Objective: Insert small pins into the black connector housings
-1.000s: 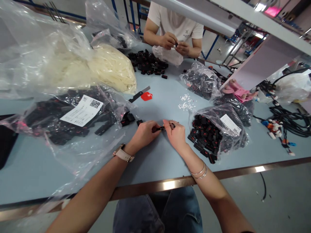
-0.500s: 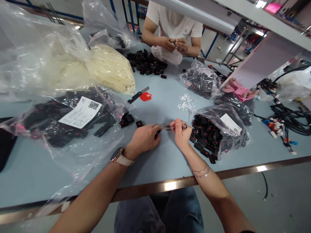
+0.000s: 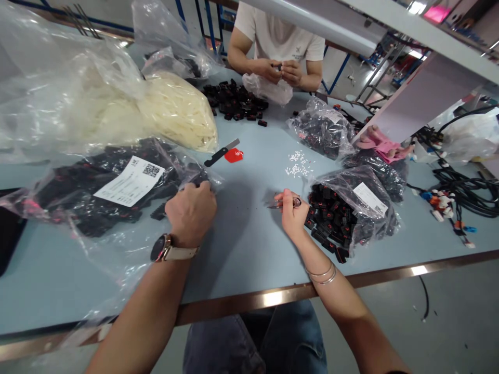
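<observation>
My left hand is curled at the mouth of the left plastic bag, over black connector housings. Its fingertips are mostly hidden, so what they grip does not show. In my right hand is a pair of small metal scissors, the fingers closed round it and the tips pointing left. Just right of that hand, black housings with orange-red inserts spill from an open bag. Tiny white pieces lie scattered beyond it.
A knife with a black handle lies beside a red piece. Bags of cream-coloured parts and labelled black parts fill the left. Across the table, a person handles a small part. Cables lie at right.
My left hand has moved left from beside the scissors to the left bag's mouth. The black housing it held no longer shows. My right hand has barely moved.
</observation>
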Action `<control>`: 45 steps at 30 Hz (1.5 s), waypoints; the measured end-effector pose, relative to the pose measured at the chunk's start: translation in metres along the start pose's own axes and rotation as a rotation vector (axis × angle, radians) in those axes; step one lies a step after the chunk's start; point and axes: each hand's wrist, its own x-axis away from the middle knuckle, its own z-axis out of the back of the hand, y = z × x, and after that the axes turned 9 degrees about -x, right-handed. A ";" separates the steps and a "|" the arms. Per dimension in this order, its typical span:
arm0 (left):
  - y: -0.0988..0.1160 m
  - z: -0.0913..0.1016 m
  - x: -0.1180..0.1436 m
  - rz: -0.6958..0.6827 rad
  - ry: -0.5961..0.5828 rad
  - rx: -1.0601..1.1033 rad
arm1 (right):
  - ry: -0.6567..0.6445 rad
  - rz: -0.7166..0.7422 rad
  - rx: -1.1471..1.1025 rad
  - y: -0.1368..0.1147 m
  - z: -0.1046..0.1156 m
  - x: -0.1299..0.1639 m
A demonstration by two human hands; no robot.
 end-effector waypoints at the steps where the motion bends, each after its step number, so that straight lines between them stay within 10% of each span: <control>1: -0.002 -0.001 -0.001 0.018 -0.001 -0.007 | -0.004 0.000 0.000 0.000 0.000 0.000; 14: 0.004 -0.009 -0.002 -0.086 0.072 0.018 | -0.112 0.199 0.229 -0.008 0.003 0.000; 22: 0.022 -0.025 0.004 -0.389 0.084 0.050 | -0.099 0.254 0.505 -0.009 0.009 -0.012; 34: 0.025 -0.029 0.006 -0.448 0.068 0.092 | -0.140 -0.188 1.172 -0.014 0.059 -0.038; 45: 0.027 -0.035 0.004 -0.463 0.044 0.110 | -0.378 -0.282 1.317 -0.019 0.051 -0.034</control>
